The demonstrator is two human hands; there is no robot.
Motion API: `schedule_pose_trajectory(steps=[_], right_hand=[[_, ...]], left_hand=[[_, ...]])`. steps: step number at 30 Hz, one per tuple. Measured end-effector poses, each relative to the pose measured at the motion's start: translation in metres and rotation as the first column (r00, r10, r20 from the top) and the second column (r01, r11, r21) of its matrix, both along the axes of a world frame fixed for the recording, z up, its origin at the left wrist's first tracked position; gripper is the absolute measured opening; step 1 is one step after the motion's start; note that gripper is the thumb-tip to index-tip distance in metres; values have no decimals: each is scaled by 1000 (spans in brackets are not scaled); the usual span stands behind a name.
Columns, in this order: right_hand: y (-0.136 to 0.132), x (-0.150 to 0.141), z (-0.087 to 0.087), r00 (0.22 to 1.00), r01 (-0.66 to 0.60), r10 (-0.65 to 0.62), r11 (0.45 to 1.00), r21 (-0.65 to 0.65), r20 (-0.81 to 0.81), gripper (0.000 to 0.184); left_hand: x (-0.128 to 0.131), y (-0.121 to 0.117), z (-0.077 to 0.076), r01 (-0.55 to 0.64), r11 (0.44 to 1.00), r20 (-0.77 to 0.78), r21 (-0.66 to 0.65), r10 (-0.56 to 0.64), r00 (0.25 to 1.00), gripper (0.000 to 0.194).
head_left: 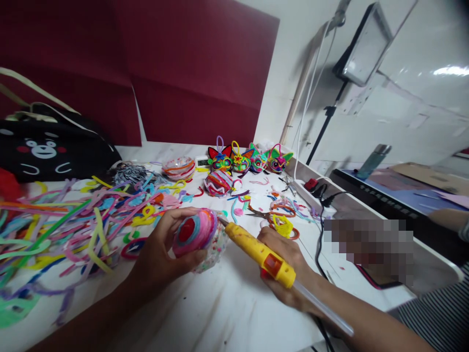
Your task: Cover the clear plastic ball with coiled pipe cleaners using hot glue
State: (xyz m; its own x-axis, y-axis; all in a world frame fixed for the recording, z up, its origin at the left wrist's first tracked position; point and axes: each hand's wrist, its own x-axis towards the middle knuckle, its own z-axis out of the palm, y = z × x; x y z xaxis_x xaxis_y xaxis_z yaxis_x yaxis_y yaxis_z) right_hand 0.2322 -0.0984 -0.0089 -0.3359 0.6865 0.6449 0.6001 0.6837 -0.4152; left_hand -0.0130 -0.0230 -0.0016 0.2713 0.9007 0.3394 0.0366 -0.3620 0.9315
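Forearms [366,319] are reaching in from the bottom, the right hand [289,249] clamping its fingers round a yellow glue gun [249,243], whose nozzle is pointing at the ball's edge; contact is unclear. Thumb and fingers of the left hand [157,249] are spreading apart to grip the ball [205,226] above the tabletop [205,318]. Coloured bands are covering one side; the speckled side is showing bare, without ears or loop. Beyond, scissors [256,213] and loose fuzzy strips [98,230] are lying about. Two banded pieces [220,185] are sitting earless, while four eared heads [258,160] are standing behind, looking complete.
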Motion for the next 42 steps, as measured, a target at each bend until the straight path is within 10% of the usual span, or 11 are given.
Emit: schedule_pose_trajectory(steps=[42], right_hand=[[-3, 0, 11, 1000, 4, -4, 1000, 7, 0, 15]], left_hand=[[2, -6, 1, 35, 999, 2, 28, -35, 999, 56]])
